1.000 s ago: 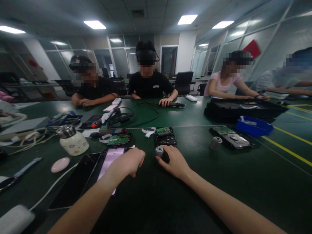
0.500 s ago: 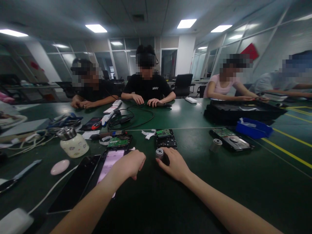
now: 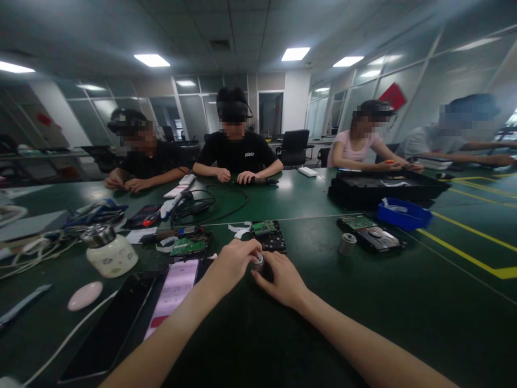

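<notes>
A small silver metal cylinder (image 3: pixel 257 263) stands on the green table in front of me. My right hand (image 3: pixel 285 280) grips it from the right, thumb in front and fingers behind. From the left, my left hand (image 3: pixel 237 263) reaches over its top with the fingertips pinched together; whatever they hold is hidden. Just behind my hands lies an opened hard drive (image 3: pixel 278 237) with a green circuit board. Another hard drive (image 3: pixel 189 245) rests behind my left forearm. Off to the right, a second metal cylinder (image 3: pixel 347 244) stands beside a third hard drive (image 3: pixel 374 233).
To the left are a lit phone (image 3: pixel 173 293), a dark phone (image 3: pixel 111 328), a pink oval object (image 3: pixel 85 296) and a cream bottle (image 3: pixel 112 256). A blue bin (image 3: pixel 404 214) and black tray (image 3: pixel 388 186) stand at the right. Several people sit across the table.
My left hand has moved right and its fingertips have come onto the cylinder's top. My right hand keeps its hold. The whole view has shifted slightly.
</notes>
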Available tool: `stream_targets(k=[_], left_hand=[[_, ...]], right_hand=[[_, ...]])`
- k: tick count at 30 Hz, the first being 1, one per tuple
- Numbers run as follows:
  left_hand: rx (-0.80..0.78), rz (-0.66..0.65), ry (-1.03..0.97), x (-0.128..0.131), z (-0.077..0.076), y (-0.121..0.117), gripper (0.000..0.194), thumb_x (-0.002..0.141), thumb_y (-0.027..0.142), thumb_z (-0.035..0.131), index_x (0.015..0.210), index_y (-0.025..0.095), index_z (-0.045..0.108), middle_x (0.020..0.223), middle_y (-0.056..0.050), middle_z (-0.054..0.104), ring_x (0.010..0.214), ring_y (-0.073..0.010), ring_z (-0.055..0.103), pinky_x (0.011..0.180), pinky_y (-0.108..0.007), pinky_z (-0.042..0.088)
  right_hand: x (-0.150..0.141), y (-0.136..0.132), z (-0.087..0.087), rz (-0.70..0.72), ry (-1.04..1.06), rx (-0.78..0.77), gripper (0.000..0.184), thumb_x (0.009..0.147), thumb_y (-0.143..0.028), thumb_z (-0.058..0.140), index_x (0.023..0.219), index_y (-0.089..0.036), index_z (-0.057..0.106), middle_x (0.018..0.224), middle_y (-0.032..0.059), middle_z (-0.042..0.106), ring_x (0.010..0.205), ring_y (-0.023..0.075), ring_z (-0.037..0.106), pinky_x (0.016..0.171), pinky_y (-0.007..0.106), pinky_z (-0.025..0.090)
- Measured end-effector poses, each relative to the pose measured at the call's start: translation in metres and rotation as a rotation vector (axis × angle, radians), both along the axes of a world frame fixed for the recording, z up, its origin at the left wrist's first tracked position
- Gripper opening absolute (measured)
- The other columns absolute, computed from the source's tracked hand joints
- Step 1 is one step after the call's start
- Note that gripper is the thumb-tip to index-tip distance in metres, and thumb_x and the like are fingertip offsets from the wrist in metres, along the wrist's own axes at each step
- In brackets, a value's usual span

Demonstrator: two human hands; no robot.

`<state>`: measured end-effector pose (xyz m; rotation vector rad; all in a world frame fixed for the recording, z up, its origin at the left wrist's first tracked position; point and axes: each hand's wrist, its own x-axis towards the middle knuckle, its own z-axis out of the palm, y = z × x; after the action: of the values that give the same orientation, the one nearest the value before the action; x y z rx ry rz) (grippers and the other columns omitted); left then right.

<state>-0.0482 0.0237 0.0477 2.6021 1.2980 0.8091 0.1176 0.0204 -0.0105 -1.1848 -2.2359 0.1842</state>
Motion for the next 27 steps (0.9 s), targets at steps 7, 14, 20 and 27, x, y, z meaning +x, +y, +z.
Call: stream_targets(k=[7, 14, 20, 27], left_hand=[[-0.023, 0.028, -0.128, 0.001, -0.007, 0.003, 0.021, 0.078, 0.007, 0.052, 0.087, 0.024, 0.060, 0.083, 0.003, 0.067, 0.084, -0.0140, 0.060, 0.077, -0.025, 0.046], [-0.088, 0.037, -0.174, 0.003, -0.004, 0.003, 0.015, 0.076, 0.009, 0.057, 0.078, 0.023, 0.062, 0.079, 0.004, 0.068, 0.080, -0.0143, 0.060, 0.076, -0.026, 0.044], [-0.012, 0.183, -0.195, 0.008, -0.006, 0.000, 0.017, 0.071, 0.025, 0.068, 0.087, 0.023, 0.062, 0.080, 0.001, 0.069, 0.089, -0.0207, 0.057, 0.079, -0.034, 0.038], [-0.054, 0.257, -0.205, -0.011, 0.010, 0.009, 0.030, 0.069, 0.012, 0.066, 0.094, 0.025, 0.059, 0.081, 0.003, 0.072, 0.094, -0.0219, 0.059, 0.086, -0.036, 0.037]], right_hand=[[0.000, -0.002, 0.005, -0.005, 0.005, -0.033, 0.031, 0.083, -0.034, 0.054, 0.110, -0.017, 0.054, 0.099, 0.0069, 0.061, 0.089, 0.0214, 0.054, 0.079, 0.033, 0.041], [-0.001, -0.002, 0.005, -0.005, 0.005, -0.029, 0.030, 0.083, -0.033, 0.054, 0.110, -0.018, 0.054, 0.099, 0.0067, 0.061, 0.089, 0.0212, 0.054, 0.078, 0.033, 0.041], [-0.001, -0.001, 0.003, -0.001, 0.017, -0.013, 0.029, 0.083, -0.031, 0.054, 0.108, -0.017, 0.054, 0.099, 0.0076, 0.061, 0.091, 0.0218, 0.054, 0.081, 0.034, 0.040], [-0.001, -0.001, 0.004, -0.027, 0.008, -0.036, 0.032, 0.083, -0.035, 0.054, 0.110, -0.017, 0.054, 0.099, 0.0082, 0.061, 0.091, 0.0224, 0.055, 0.082, 0.035, 0.041]])
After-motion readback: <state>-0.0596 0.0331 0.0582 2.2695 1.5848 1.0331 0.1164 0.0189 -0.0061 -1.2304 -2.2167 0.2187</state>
